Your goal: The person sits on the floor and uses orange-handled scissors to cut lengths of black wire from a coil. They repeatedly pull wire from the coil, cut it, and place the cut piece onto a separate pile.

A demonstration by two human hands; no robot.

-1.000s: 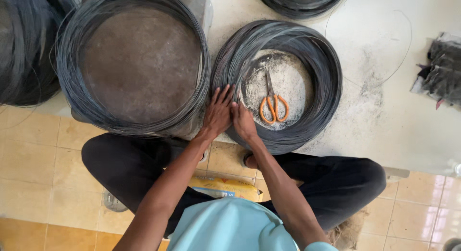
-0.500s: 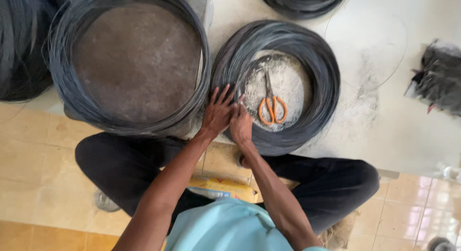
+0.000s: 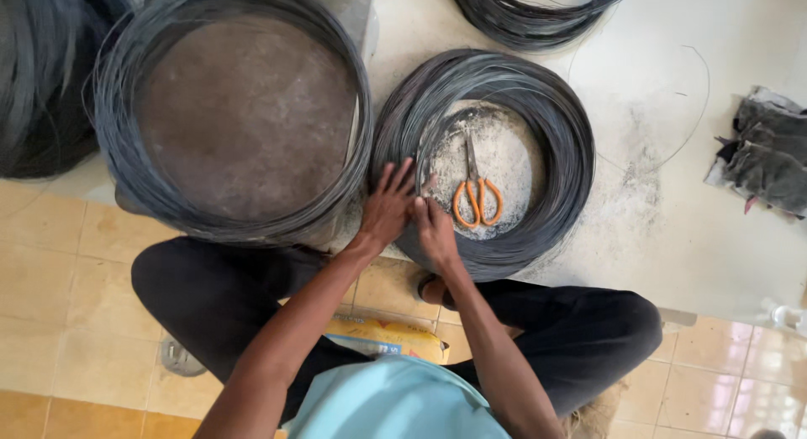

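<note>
Pressing on the near-left rim of the smaller wire coil [image 3: 504, 94], we kept our left hand [image 3: 387, 210] splayed flat and our right hand [image 3: 435, 231] curled around strands, apparently steadying them; orange scissors [image 3: 476, 195] lay inside that coil.

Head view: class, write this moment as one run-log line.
left hand: on wire coil, fingers spread | right hand: on coil's near edge | scissors: inside coil, untouched
</note>
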